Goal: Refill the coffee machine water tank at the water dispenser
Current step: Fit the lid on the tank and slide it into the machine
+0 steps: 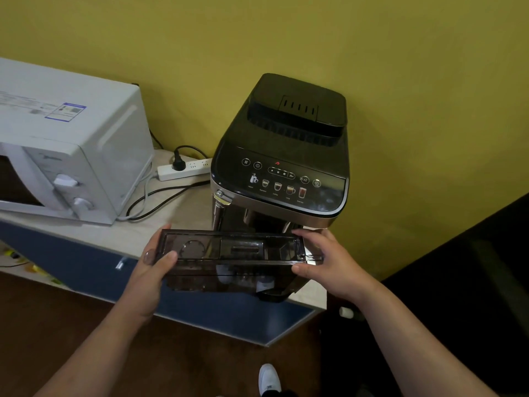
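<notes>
— Where do we stand?
— Our left hand (156, 263) and right hand (320, 257) are closed on the ends of the dark water tank (230, 257), held level just in front of the coffee machine (282, 156).
— Risks?
— The smooth plastic could slip from our hands, or we knock the machine's spout behind it. Left of the machine, cables and a power strip (183, 169) lie on the table (183, 213); drips there would be bad.

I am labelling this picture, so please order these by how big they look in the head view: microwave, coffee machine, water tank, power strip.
1. microwave, partly cut off at the left edge
2. coffee machine, nearly as large, so the top two are unsure
3. water tank, nearer the camera, held by both hands
4. power strip
</notes>
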Available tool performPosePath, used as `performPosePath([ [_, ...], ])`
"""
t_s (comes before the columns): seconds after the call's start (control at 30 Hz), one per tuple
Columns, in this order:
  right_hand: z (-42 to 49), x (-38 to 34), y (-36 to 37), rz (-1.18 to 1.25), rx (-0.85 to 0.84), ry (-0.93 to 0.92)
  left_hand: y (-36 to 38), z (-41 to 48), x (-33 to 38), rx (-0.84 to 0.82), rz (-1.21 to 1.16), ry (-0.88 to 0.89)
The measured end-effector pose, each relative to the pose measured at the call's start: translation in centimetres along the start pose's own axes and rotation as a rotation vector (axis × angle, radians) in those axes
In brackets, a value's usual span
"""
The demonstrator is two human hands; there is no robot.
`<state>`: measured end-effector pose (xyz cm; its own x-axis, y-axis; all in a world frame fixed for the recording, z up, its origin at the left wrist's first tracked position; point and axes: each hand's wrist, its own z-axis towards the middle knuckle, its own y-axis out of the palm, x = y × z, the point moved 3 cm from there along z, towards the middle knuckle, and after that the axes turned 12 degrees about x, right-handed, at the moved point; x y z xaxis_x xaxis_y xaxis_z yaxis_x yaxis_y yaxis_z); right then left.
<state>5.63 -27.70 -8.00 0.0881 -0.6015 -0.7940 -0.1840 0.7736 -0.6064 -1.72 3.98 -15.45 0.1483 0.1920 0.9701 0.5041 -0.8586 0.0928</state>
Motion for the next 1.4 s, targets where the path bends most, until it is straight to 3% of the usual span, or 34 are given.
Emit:
performPosePath([
  [0.17,-0.2,0.9,0.2,0.071,0.042,0.023,-0.1,0.1,-0.1,0.018,-0.008,-0.002],
  [0.33,-0.9,3.2,0.0,0.335,0.077,0.247,-0.2,0.1,-0.2,0.022,-0.002,0.009],
  [0.57,1.4,4.5,0.2,0.342,-0.236,0.368,0.2,-0.2,0.3,-0.008,-0.035,0.018],
  [0.67,2.0,4.6,0.4,0.327,-0.283,0.382,0.4,-0.2,0.6,-0.026,-0.045,0.028],
  [1.03,-1.8,4.2,0.7,0.438,-0.169,0.365,-0.6,0.5,0.8,-0.085,-0.095,-0.001],
  [1.4,-10.4,2.7,0.7,0.409,-0.036,0.366,-0.3,-1.9,3.1,-0.154,0.028,0.024],
])
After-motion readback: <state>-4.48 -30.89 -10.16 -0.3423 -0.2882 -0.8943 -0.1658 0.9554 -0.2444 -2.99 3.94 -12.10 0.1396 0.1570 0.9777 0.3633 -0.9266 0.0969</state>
